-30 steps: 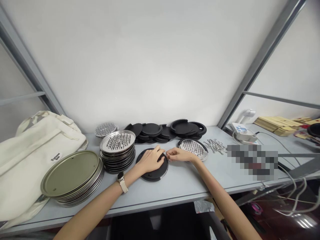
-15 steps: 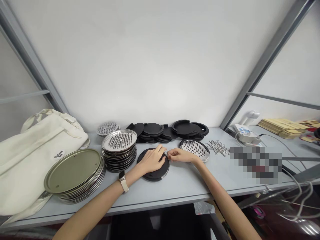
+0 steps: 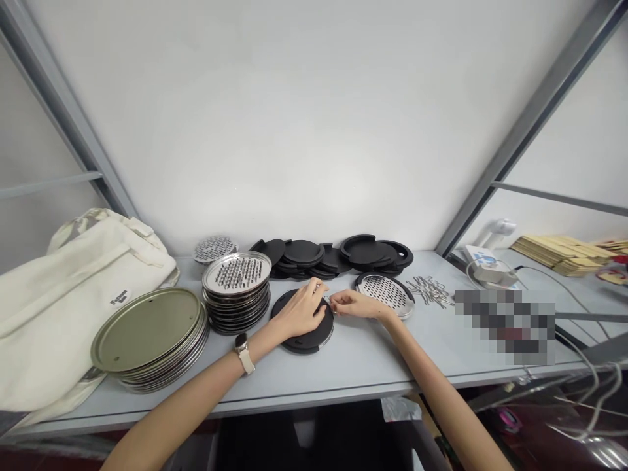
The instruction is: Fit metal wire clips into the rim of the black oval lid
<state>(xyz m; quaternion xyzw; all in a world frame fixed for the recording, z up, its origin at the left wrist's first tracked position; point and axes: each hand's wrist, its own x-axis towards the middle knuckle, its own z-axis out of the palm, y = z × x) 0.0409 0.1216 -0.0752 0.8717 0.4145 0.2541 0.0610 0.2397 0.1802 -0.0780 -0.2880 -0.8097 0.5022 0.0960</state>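
A black round disc with a metal edge showing lies on the table before me. My left hand, a watch at its wrist, rests on top of this disc with fingers stretched out. At the disc's right edge my right hand is closed in a pinch on a small metal wire piece, mostly hidden by the fingers. Just beyond the right hand lies a round grater plate in a black rim. Farther right is a loose pile of metal wire pieces.
Stacked metal grater plates and olive-topped round plates stand left, beside a cream bag. Black round holders line the wall. At right are a white device with cables, a blurred-out patch, and yellowish flat pieces.
The view has shifted slightly. Both hands keep nearly the same place at the black disc, the right one still pinching at its edge.
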